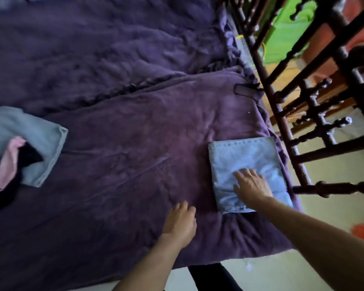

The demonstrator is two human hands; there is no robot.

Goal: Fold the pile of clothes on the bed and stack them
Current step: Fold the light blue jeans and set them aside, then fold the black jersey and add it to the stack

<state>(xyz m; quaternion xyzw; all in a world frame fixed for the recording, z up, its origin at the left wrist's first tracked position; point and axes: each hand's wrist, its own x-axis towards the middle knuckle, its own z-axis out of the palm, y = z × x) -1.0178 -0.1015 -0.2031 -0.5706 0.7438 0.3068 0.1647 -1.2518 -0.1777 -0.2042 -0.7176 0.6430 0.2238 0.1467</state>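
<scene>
A folded light-blue denim garment (240, 156) lies flat near the right edge of the purple bed cover (135, 133). My right hand (251, 186) rests palm down on its near half, fingers spread. My left hand (180, 222) lies on the bare cover just left of the folded piece, fingers loosely curled, holding nothing. At the far left lies an unfolded pile: a pale blue garment (29, 135) with a pink piece (8, 160) and a black piece (27, 157) on top of it.
A dark carved wooden bed frame (315, 122) runs along the right side, close to the folded denim. Beyond it are a pale floor, green and orange fabric and a wooden surface. The bed's near edge is below my forearms.
</scene>
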